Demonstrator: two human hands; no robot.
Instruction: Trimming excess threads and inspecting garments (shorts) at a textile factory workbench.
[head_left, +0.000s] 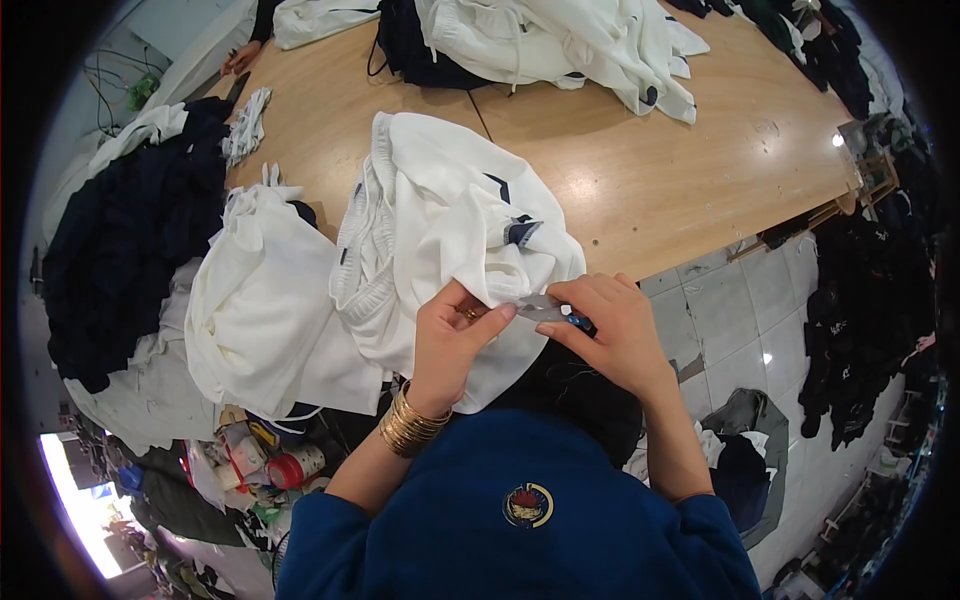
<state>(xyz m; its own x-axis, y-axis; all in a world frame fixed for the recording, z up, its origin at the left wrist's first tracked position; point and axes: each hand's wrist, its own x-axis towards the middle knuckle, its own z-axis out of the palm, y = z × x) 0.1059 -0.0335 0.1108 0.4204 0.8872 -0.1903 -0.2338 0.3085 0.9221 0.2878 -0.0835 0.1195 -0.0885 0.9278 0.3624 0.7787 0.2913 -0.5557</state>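
Note:
White pants [455, 170] with a gathered elastic waistband [372, 240] lie over the table's near edge and my lap. My left hand [452, 335], with several gold bangles at the wrist, pinches a fold of the cloth between thumb and fingers. Closed around small thread snips [541, 306], my right hand [610, 325] holds them just right of my left thumb. The grey blades point left at the pinched cloth, and a blue part shows under the fingers. Whether the blades touch a thread is too small to tell.
More white garments [265, 300] hang at the left beside a dark navy pile [140, 240]. White and navy clothes [560, 45] are heaped across the wooden table [700, 190]. Another person's hand [240, 58] rests at the far left. Dark clothes [850, 330] lie at the right.

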